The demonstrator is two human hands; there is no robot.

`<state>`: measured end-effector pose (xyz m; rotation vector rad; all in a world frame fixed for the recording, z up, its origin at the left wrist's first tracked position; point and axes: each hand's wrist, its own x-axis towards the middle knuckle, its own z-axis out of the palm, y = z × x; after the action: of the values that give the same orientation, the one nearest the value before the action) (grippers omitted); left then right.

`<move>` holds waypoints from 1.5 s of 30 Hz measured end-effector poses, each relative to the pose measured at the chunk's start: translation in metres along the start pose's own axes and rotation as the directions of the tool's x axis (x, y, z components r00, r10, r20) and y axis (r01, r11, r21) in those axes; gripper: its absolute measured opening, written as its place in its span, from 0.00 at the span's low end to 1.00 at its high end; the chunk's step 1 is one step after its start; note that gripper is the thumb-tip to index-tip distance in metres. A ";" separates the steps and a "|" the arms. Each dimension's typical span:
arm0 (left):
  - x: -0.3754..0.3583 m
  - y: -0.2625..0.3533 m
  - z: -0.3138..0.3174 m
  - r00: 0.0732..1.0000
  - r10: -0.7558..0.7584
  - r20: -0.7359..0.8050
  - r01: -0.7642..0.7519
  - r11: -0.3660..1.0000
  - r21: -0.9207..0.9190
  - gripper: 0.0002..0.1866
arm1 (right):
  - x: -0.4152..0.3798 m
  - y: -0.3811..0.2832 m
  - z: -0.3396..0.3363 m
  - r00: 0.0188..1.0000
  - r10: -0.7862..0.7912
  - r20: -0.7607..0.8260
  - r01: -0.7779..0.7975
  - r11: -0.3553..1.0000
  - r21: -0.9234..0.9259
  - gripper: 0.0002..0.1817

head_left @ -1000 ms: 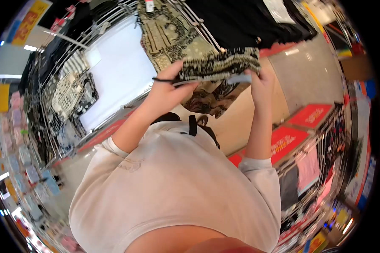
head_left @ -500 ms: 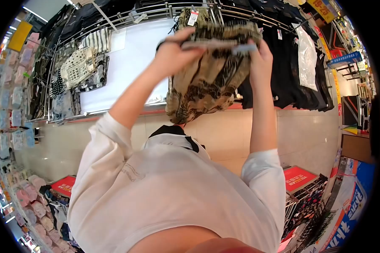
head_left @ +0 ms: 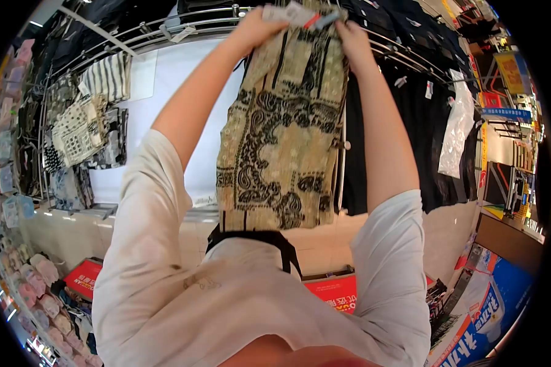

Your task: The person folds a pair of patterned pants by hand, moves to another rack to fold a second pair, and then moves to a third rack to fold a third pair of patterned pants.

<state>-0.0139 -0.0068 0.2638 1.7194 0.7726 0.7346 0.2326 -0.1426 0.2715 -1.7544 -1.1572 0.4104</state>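
A tan garment with black paisley print (head_left: 281, 140) hangs spread out by its top edge over the near edge of the display table. My left hand (head_left: 257, 27) is closed on its upper left corner, beside a white and red tag (head_left: 297, 13). At the upper right corner, my right hand (head_left: 354, 41) grips the same edge, fingers partly hidden by the cloth. Black garments (head_left: 386, 134) hang just right of the patterned cloth.
A white display board (head_left: 177, 85) lies left of the garment. Folded patterned clothes (head_left: 82, 128) rest farther left. A metal rail (head_left: 159, 37) crosses the back. Plastic packaging (head_left: 456, 131) lies over black clothes at right. A red sign (head_left: 333, 292) stands low behind my body.
Both hands have moved up and away from my body. The garment, bunched and folded over before, now hangs long and flat with its paisley pattern showing. The camera view has shifted.
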 end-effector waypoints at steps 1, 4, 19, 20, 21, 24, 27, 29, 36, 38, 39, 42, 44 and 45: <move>-0.004 -0.029 0.010 0.998 -0.056 0.022 0.057 0.998 -0.031 0.21 | -0.002 0.033 0.020 0.987 0.158 0.022 -0.159 0.985 0.066 0.22; -0.004 -0.086 0.035 0.947 -0.307 0.095 0.295 0.948 0.123 0.27 | -0.020 0.057 0.065 0.860 0.510 0.028 -0.504 0.839 0.204 0.28; 0.079 -0.214 0.065 0.907 0.218 -0.360 -0.148 0.966 0.211 0.21 | 0.055 0.181 0.171 0.887 -0.082 -0.454 -0.031 0.971 -0.236 0.20; 0.077 -0.219 0.068 0.909 0.211 -0.360 -0.140 0.967 0.213 0.21 | 0.056 0.191 0.171 0.891 -0.075 -0.449 -0.036 0.972 -0.234 0.20; 0.070 -0.224 0.071 0.905 0.145 -0.400 -0.099 0.986 0.133 0.24 | 0.054 0.197 0.168 0.910 0.027 -0.413 -0.117 0.974 -0.195 0.22; 0.059 -0.232 0.081 0.881 0.042 -0.470 -0.070 0.997 -0.042 0.31 | 0.053 0.202 0.156 0.923 0.169 -0.346 -0.245 0.951 -0.189 0.23; 0.060 -0.224 0.078 0.957 -0.091 -0.275 0.014 0.963 -0.270 0.27 | 0.049 0.175 0.145 0.968 0.194 -0.157 -0.130 0.929 0.345 0.26; 0.052 -0.197 0.069 0.976 -0.150 -0.158 0.073 0.910 -0.409 0.23 | 0.034 0.144 0.140 0.968 0.195 -0.159 -0.122 0.917 0.380 0.29; 0.050 -0.186 0.073 0.974 -0.122 -0.190 0.060 0.951 -0.304 0.20 | 0.032 0.131 0.145 0.976 -0.043 -0.214 0.058 0.996 0.065 0.38; 0.044 -0.193 0.064 0.986 -0.099 -0.132 0.072 0.978 -0.196 0.20 | 0.048 0.145 0.146 0.982 0.033 -0.185 -0.021 0.997 0.068 0.40; 0.034 -0.183 0.060 0.978 -0.084 -0.191 0.082 0.996 -0.016 0.20 | 0.057 0.157 0.148 0.984 0.052 -0.169 -0.058 0.998 -0.031 0.41; -0.039 -0.144 0.070 0.879 -0.063 -0.474 0.151 0.977 0.151 0.14 | 0.052 0.154 0.142 0.988 0.045 -0.148 -0.034 0.997 0.073 0.41; -0.091 -0.146 0.074 0.882 0.306 -0.359 -0.046 0.813 0.580 0.26 | 0.039 0.153 0.137 0.978 -0.031 -0.205 0.034 0.999 0.009 0.42; -0.123 -0.130 0.086 0.949 0.213 -0.234 -0.027 0.791 0.611 0.26 | 0.028 0.152 0.132 0.972 -0.085 -0.219 0.080 0.996 -0.030 0.42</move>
<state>-0.0386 -0.1236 0.1049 2.2833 1.2067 0.9089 0.2338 -0.0626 0.0850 -1.7153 -1.0741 0.1493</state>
